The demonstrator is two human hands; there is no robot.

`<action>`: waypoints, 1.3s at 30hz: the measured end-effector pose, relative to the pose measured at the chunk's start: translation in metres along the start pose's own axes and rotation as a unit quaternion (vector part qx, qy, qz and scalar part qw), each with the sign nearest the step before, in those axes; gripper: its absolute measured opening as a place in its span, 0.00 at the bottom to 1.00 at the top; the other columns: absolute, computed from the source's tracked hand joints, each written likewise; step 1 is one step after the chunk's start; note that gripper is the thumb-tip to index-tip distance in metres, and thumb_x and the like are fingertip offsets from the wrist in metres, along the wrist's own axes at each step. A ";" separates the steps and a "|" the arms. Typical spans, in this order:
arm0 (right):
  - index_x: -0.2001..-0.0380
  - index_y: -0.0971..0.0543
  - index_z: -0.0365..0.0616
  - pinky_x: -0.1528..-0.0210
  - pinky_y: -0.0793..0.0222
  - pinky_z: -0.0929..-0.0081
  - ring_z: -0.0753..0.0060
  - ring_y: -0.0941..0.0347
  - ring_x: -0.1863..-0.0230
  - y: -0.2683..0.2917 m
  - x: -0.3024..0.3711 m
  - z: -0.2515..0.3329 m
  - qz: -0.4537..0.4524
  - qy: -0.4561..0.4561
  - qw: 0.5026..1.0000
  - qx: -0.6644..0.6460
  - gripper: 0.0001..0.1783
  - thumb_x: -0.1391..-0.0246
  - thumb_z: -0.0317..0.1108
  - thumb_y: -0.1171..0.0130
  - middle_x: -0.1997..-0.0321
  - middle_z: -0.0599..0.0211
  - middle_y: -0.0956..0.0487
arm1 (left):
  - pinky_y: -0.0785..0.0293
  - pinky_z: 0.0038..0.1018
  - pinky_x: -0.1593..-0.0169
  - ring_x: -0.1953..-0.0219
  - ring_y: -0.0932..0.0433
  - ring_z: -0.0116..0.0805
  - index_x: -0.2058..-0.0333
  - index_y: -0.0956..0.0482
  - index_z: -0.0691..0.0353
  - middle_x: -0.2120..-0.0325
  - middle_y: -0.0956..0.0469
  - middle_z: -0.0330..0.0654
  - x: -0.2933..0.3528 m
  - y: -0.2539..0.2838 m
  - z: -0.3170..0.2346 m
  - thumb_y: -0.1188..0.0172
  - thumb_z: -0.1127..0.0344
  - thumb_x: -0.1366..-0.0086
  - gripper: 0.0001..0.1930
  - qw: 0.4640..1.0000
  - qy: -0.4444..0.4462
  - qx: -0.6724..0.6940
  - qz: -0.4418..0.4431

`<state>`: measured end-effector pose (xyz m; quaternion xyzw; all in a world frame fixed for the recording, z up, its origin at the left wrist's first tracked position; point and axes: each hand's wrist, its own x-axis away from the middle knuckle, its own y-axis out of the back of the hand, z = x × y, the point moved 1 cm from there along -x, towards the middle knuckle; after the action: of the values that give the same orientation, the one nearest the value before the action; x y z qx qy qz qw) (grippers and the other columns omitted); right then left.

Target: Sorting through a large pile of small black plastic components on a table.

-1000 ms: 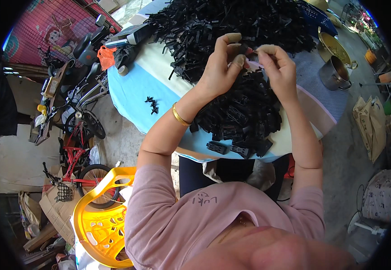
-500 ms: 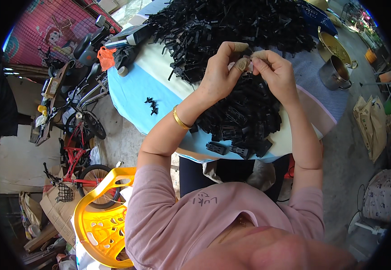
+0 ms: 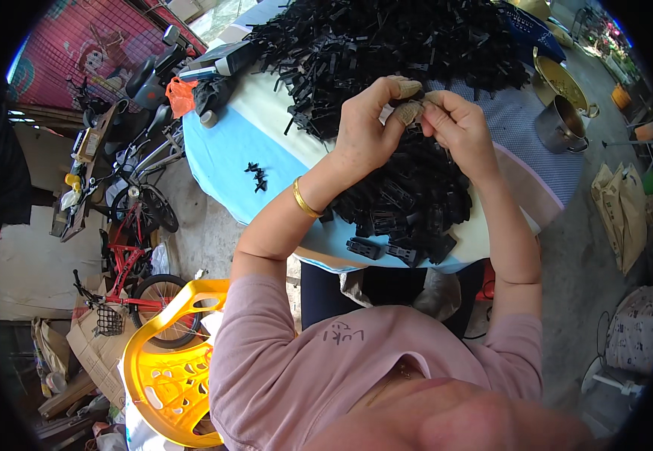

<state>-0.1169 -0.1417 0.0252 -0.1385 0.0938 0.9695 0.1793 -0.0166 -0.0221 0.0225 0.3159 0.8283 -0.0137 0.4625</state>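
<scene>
Tan-capped left hand (image 3: 371,124): pinched, upper centre
Right hand (image 3: 462,129): pinched, meeting it; cannot tell what either grasps
Black plastic clip heap (image 3: 416,199): below both, long axes mixed

Floor (image 3: 213,224), grey concrete; wall panel (image 3: 116,46), pink, gridded, upper left; chair (image 3: 180,395), yellow plastic, openwork, lower left; table (image 3: 222,159), rounded, cloth-covered, blue and cream; bicycle (image 3: 121,259), red, left; daylight, upper right
</scene>
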 end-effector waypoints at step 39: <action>0.66 0.24 0.38 0.83 0.53 0.93 0.94 0.45 0.83 0.006 -0.003 0.002 -0.026 0.024 0.997 0.073 0.09 0.43 0.31 0.52 0.81 0.76 0.30 | 0.28 0.18 0.60 0.65 0.25 0.22 0.54 0.28 0.66 0.67 0.24 0.40 -0.004 0.001 0.005 0.41 0.79 0.47 0.19 0.936 0.225 0.265 0.051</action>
<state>-0.1172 -0.1477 0.0284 -0.1503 0.1647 0.9515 0.2121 -0.0109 -0.0251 0.0231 0.4639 0.8598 -0.1377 0.1631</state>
